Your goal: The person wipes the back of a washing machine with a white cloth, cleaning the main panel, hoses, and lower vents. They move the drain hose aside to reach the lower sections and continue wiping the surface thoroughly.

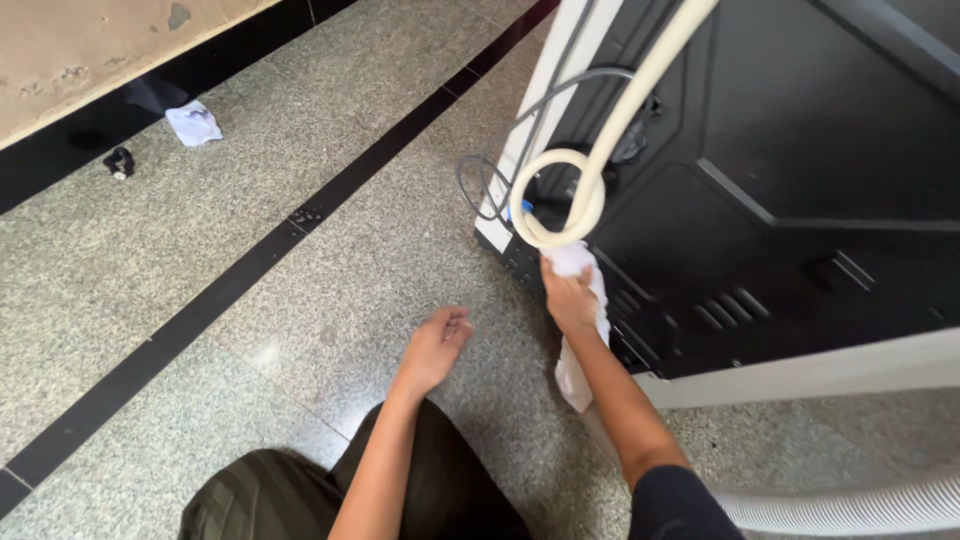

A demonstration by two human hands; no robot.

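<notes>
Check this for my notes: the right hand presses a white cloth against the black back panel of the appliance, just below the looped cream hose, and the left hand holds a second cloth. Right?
Not quite. The left hand holds nothing; it hangs open above the floor. The rest stands: the head view shows the right hand pressing the white cloth against the black back panel, just below the looped cream hose.

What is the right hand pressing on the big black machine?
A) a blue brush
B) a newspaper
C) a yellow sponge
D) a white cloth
D: the right hand presses a white cloth against the black back panel, just below the looped cream hose.
</notes>
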